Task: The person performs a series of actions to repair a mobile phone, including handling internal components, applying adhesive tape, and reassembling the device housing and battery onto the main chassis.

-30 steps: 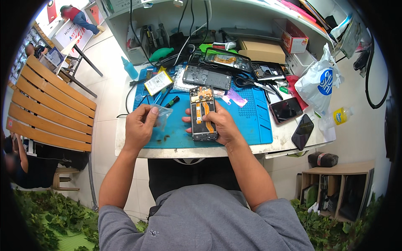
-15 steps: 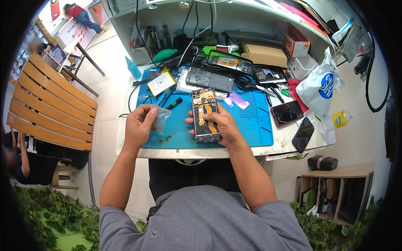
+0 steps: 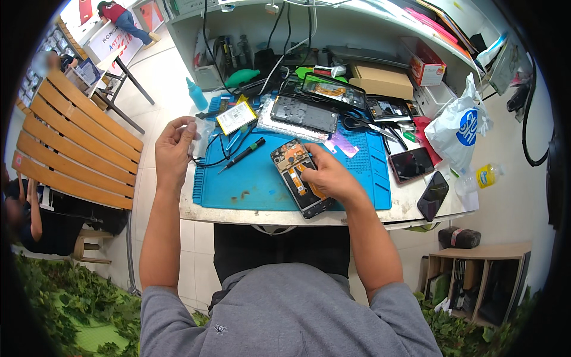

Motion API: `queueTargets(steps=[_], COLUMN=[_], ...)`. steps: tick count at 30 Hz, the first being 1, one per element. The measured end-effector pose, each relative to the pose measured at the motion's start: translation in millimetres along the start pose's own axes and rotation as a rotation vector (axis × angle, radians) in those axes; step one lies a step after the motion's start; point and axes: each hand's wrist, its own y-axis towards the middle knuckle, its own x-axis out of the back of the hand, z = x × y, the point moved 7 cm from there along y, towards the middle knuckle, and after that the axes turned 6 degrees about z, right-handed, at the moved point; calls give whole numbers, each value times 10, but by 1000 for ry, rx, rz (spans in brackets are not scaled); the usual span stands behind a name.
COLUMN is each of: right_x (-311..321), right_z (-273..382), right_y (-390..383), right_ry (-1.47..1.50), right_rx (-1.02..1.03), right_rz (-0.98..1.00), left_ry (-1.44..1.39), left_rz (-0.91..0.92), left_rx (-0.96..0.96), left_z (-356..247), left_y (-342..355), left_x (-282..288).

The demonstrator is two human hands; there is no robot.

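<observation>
A: What did the left hand [image 3: 176, 147] hold?

B: On my remote feed, I saw it pinch a clear plastic pouch [image 3: 203, 137] between thumb and fingertips, near the left edge of the blue mat [image 3: 262, 196].

A: What was the state of the right hand [image 3: 338, 177]?

B: It was closed on an opened phone [image 3: 295, 179]. The thumb lay across the exposed inner side; the index finger bore on the upper right edge. I could not tell how the other fingers supported the back.

A: Specify the phone's location and long axis.

B: I read it over the near part of the mat, just right of the middle, by the front edge of the desk [image 3: 404, 197]. Its long axis ran diagonally: the camera end pointed forward and left, the opposite end back and right. I could not tell whether the lower end touched the mat.

A: Which hand was nearer?

B: The right, in contact from the phone's right side. From the left hand, the phone lay to the right and closer to the front edge, well apart. The camera end faced the left-hand side.

A: What lay between the two hands?

B: I noted a screwdriver [image 3: 242, 156] on the mat, handle forward and right, tip back and left.
</observation>
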Motion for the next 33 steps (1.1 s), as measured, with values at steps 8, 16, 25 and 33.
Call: queueTargets(steps=[8, 16, 25, 33], right_x=[-45, -135, -306, -48], right_z=[405, 447, 820, 625], right_y=[-20, -194, -659, -1202], right_ry=[-704, -1097, -604, -760], right_rx=[-117, 163, 690, 628], right_rz=[42, -159, -310, -548], left_ry=[-283, -124, -403, -142], left_rz=[194, 373, 541, 747], left_rx=[110, 91, 110, -60], left_z=[169, 19, -64, -254], left_y=[-29, -357, -653, -929], left_x=[-360, -856, -1563, -1986])
